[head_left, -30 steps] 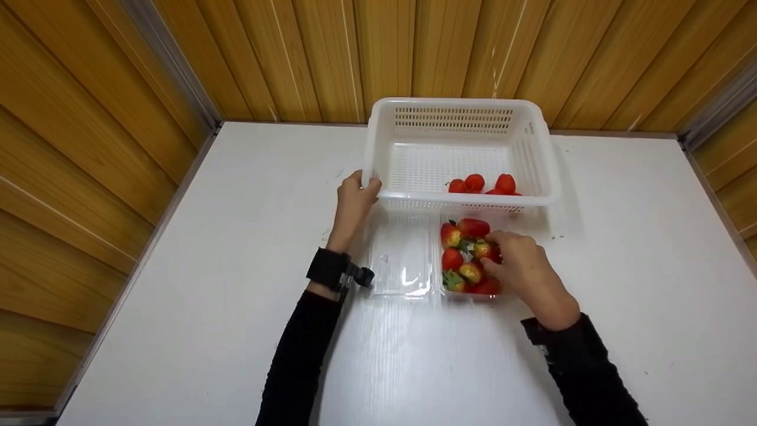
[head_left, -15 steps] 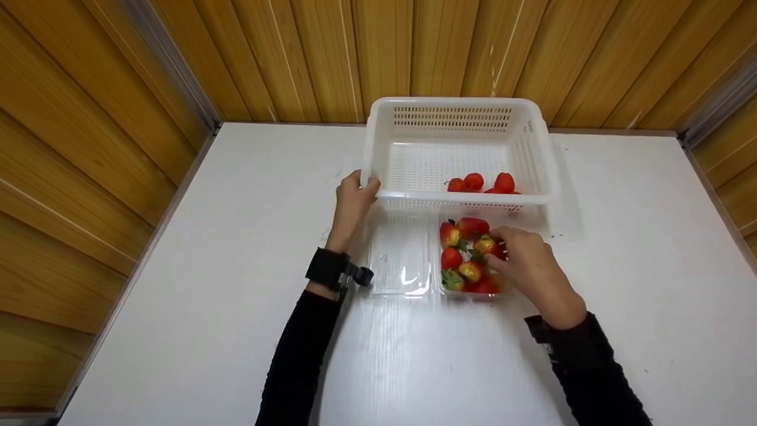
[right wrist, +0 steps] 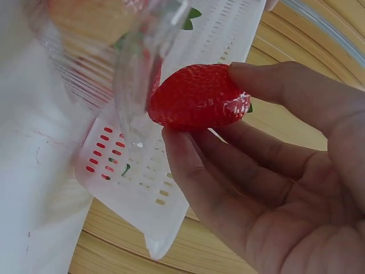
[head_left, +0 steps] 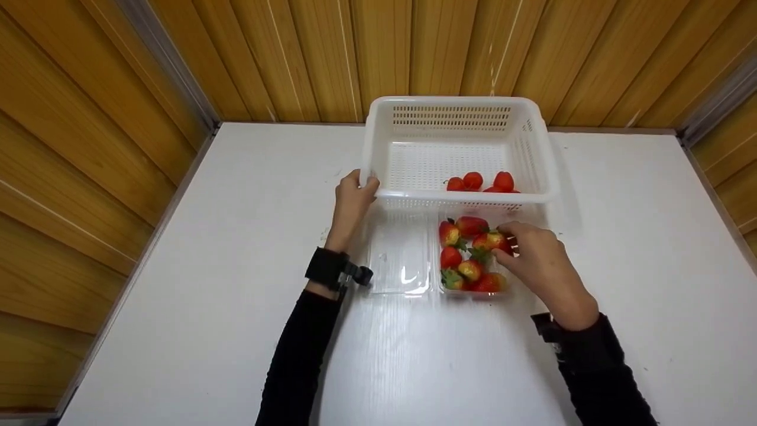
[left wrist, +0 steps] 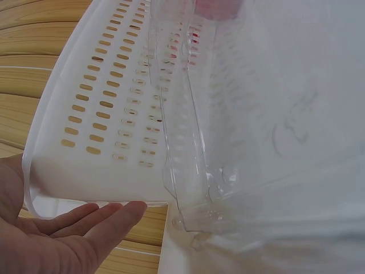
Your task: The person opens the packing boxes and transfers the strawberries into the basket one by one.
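A white slotted basket (head_left: 547,177) stands at the table's far side with 3 strawberries (head_left: 473,181) inside. My left hand (head_left: 352,201) holds its near left corner, thumb on the rim; the left wrist view shows the basket wall (left wrist: 97,131) against my palm (left wrist: 74,234). In front lies an open clear clamshell box (head_left: 401,260), its right half holding several strawberries (head_left: 464,260). My right hand (head_left: 535,254) pinches one strawberry (head_left: 492,241) just above that half. In the right wrist view the red strawberry (right wrist: 197,97) sits between thumb and fingers (right wrist: 194,165).
The white table (head_left: 177,296) is bounded by wooden panel walls (head_left: 89,118) at the left, back and right. The clamshell's empty lid half (left wrist: 188,142) lies against the basket's front.
My right hand has lifted a strawberry out of the box and drawn up and to the right. The left hand and basket have stayed still.
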Available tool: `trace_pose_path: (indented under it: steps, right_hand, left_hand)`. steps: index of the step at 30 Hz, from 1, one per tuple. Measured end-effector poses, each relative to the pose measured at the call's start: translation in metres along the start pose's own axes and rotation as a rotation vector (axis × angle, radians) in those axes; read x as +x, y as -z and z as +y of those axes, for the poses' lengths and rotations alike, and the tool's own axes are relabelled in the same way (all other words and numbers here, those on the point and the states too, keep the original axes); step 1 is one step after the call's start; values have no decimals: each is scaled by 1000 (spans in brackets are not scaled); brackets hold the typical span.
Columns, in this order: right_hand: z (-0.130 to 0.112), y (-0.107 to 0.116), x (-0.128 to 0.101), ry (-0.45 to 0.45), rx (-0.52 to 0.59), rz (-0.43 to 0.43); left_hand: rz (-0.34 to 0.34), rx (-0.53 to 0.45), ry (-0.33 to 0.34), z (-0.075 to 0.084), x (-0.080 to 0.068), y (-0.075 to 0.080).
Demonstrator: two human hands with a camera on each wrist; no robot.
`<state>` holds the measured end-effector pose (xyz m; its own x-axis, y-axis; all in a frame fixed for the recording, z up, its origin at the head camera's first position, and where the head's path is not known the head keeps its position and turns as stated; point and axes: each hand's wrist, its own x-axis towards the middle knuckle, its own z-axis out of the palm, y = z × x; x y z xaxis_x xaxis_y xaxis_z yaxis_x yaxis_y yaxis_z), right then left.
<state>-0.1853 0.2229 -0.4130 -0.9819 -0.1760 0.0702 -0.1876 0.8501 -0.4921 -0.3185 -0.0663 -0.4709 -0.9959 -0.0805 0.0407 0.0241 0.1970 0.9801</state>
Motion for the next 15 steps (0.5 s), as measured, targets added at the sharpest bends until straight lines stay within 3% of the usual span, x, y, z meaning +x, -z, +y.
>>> trace_pose_path:
  steps: [6, 15]
  right_hand:
    - [2, 7, -2, -5, 4, 17]
    - [9, 18, -2, -22, 18, 33]
  left_hand:
    - [-24, -38, -11, -1, -1, 1]
    - [-4, -3, -10, 0, 0, 0]
